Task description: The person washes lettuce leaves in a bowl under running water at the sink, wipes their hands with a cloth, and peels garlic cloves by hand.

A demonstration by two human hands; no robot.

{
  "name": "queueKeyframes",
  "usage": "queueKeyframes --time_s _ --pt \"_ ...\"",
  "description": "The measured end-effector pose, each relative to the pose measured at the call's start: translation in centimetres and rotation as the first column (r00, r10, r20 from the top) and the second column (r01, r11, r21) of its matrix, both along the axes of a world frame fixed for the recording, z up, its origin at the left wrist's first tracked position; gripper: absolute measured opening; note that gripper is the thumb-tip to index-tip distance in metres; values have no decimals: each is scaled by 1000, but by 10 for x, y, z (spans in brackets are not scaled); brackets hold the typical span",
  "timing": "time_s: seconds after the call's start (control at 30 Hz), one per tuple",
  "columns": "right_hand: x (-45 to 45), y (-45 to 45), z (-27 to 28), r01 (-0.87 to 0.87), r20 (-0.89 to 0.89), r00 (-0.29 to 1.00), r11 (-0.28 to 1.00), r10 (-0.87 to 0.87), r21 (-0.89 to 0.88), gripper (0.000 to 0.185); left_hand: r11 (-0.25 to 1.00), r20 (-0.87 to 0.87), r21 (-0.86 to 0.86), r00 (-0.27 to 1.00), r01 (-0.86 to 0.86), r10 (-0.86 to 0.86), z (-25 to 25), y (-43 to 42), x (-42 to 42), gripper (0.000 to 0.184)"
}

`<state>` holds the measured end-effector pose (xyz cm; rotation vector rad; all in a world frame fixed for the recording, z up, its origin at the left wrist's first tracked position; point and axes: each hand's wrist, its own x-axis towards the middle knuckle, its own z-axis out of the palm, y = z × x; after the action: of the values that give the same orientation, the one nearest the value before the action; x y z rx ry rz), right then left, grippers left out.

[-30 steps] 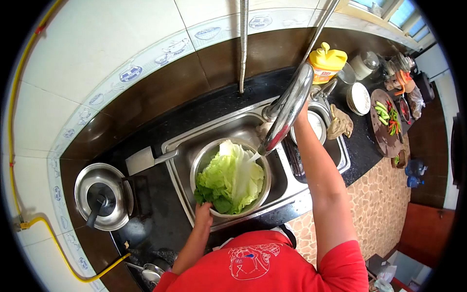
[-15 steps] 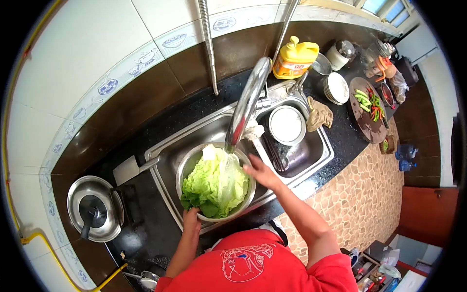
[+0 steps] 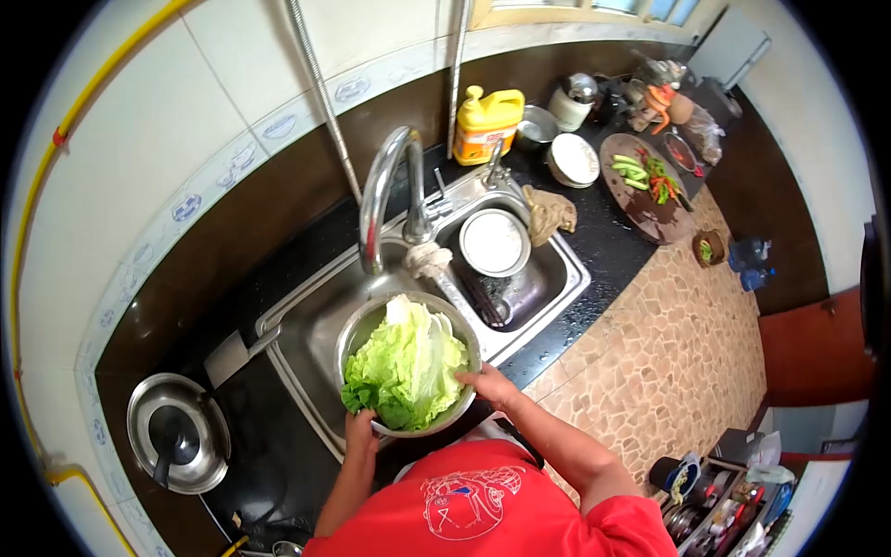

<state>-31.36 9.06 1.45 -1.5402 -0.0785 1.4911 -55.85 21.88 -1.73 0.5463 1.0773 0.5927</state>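
A round metal bowl (image 3: 346,336) holds light green lettuce leaves (image 3: 404,362) with pale stems and a darker patch at the lower left. It is over the near part of the left sink basin (image 3: 311,320). My left hand (image 3: 361,431) is closed on the bowl's near-left rim, close to the dark leaves. On the right rim, my right hand (image 3: 492,385) grips the bowl with the thumb over the inside edge; its other fingers are mostly hidden. The curved faucet (image 3: 376,200) stands behind the bowl, its spout just beyond the far rim.
The right basin (image 3: 557,280) contains a white bowl (image 3: 494,243) and dark chopsticks. A cleaver (image 3: 228,359) lies left of the sink, near a metal pan (image 3: 210,469). Behind stands a yellow jug (image 3: 487,125). Cut vegetables rest on a round board (image 3: 650,218) at right.
My right hand, open beside the bowl before, has closed on its right rim. The bowl has come toward my body, out from under the faucet spout. My view has shifted.
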Motion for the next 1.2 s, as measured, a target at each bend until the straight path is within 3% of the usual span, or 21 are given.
queueKeyframes --time_s 0.03,0.1,0.17,0.23,0.27,0.3,0.33,0.37,0.4,0.43,0.53,0.6,0.63,0.73,0.83,0.97,1.13,1.2 --pt "4 -7 4 19 18 1000 1000 -19 5 54 1000 34 3 999 1 -2 2 -3 5 53" --pt "15 -23 12 32 33 999 982 -39 184 65 1000 76 7 997 20 -21 -4 -9 9 51" --pt "36 -42 31 143 -100 987 965 -124 220 71 999 23 -29 999 31 -31 -15 -12 13 48" --pt "59 -64 33 202 -51 979 960 -196 193 70 999 35 -27 999 20 -19 -12 -19 26 45" --pt "70 -77 34 104 198 973 992 -116 68 68 998 32 -24 998 52 -52 -13 -20 29 44" --pt "82 -100 -7 4 512 859 999 -28 48 63 996 26 -20 996 86 -85 -12 -22 35 43" --pt "96 -126 -17 -151 684 688 969 245 -195 59 997 33 -17 997 72 -71 -10 -26 45 39" --pt "102 -142 18 -292 686 498 847 531 -443 55 996 41 -10 996 84 -83 -7 -28 55 39" --pt "107 -173 1 -299 719 395 821 571 -487 52 993 30 -15 992 120 -119 -3 -31 64 38" --pt "113 -201 -1 -304 697 401 804 595 -512 49 988 13 -29 988 152 -152 5 -37 74 36" --pt "123 -278 -3 -176 466 739 806 488 -565 53 983 78 -25 981 182 -179 21 -56 118 35" --pt "132 -330 -24 -215 411 673 694 615 -687 54 978 103 18 972 209 -209 4 -66 143 35" --pt "137 -341 -21 -214 415 674 700 610 -681 54 977 101 26 972 210 -212 6 -73 162 35" --pt "156 -378 -18 78 436 887 880 154 -469 49 958 145 -98 956 269 -254 -1 -100 211 35" --pt "184 -399 -27 180 469 883 915 11 -361 48 969 137 -118 970 215 -199 -20 -133 267 35" --pt "234 -418 -1 113 479 877 948 45 -297 47 951 210 -239 966 198 -148 2 -177 345 44" --pt "299 -452 26 76 543 831 945 117 -319 46 963 265 -216 959 158 -98 8 -212 426 41" --pt "308 -472 9 235 505 858 945 -92 -227 45 968 264 -210 961 137 -79 14 -222 446 41"
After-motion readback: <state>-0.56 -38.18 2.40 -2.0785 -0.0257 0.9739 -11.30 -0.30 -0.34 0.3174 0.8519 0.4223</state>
